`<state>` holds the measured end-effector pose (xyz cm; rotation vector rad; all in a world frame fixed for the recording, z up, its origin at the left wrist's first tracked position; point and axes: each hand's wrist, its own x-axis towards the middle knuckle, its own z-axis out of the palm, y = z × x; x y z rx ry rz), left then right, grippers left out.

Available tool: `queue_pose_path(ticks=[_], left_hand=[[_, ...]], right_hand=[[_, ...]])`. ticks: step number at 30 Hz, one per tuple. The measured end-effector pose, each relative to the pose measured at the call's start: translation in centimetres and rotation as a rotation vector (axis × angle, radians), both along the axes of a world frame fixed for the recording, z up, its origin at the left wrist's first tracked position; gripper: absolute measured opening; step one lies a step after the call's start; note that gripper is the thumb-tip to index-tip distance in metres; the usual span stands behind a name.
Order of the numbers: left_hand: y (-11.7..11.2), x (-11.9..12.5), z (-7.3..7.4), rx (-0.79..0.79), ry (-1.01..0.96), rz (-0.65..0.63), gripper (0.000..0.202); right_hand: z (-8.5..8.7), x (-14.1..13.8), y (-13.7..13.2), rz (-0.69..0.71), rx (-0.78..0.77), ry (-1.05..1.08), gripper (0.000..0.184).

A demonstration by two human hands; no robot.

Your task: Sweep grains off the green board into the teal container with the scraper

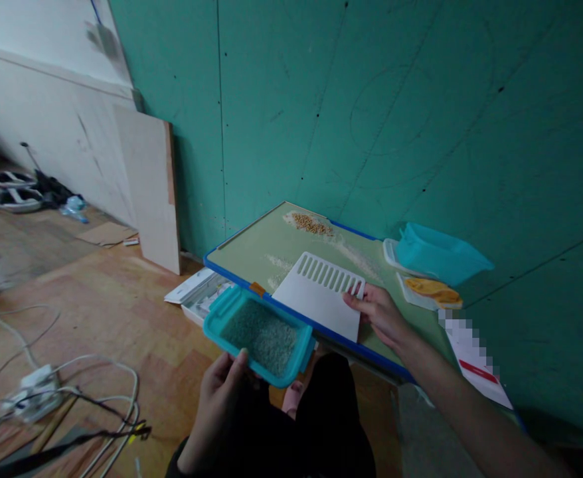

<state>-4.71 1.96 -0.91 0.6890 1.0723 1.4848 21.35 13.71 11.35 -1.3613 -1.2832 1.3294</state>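
My left hand grips the near rim of a shallow teal plastic tray with flap-like tabs, thumb on top. Small pale grains cover its bottom. The tray is just below the front edge of a light green table with a blue border. My right hand is closed on the right end of a white slotted scraper, which lies low over the table edge beside the tray. Behind the scraper are scattered pale grains and a heap of tan beans.
A teal container and a yellow cloth-like item on a white tray sit at the table's right. The green wall borders the table's back. A white box, cables and a power strip lie on the floor.
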Motion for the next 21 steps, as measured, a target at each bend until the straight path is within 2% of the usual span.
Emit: queue_pose_path(ticks=[4, 7, 13, 21], left_hand=[[-0.1, -0.4, 0.2, 0.0, -0.017, 0.003, 0.033], [-0.1, -0.7, 0.4, -0.015, -0.028, 0.017, 0.033], [0.0, -1.0, 0.3, -0.028, -0.084, 0.021, 0.03], [0.1, -1.0, 0.6, -0.021, -0.032, 0.032, 0.035]], right_hand=[[0.0, 0.5, 1.0, -0.12, 0.052, -0.009, 0.048], [-0.4, 0.4, 1.7, -0.153, 0.07, -0.031, 0.048], [-0.4, -0.7, 1.8, -0.088, 0.022, -0.045, 0.048], [-0.2, -1.0, 1.5, 0.007, 0.007, -0.011, 0.045]])
